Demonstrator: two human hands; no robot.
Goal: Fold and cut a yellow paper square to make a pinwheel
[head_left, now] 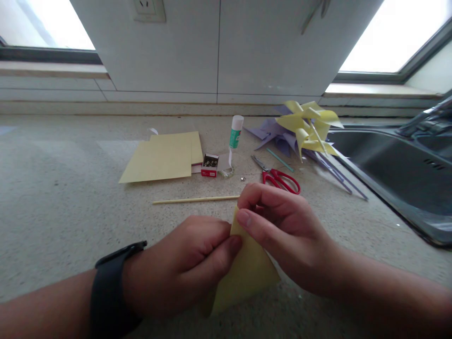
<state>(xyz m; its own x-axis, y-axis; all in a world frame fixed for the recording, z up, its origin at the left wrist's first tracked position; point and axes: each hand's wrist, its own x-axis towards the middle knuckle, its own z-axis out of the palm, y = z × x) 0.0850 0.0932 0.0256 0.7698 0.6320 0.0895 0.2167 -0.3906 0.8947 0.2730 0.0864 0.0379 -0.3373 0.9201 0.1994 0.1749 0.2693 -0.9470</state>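
A folded piece of pale yellow paper [247, 275] is held low over the countertop between both hands. My left hand [187, 263], with a black watch on its wrist, pinches the paper's left side with thumb and fingers closed. My right hand [282, 226] pinches the paper's top corner, fingers curled together. A thin wooden stick [196, 200] lies on the counter just beyond the hands.
On the speckled countertop [63, 188] lie yellow paper sheets [160, 160], a small red box of pins [209, 166], a glue stick [235, 132], red scissors [280, 179], and yellow and purple pinwheels [307, 129]. A steel sink [399, 174] is on the right.
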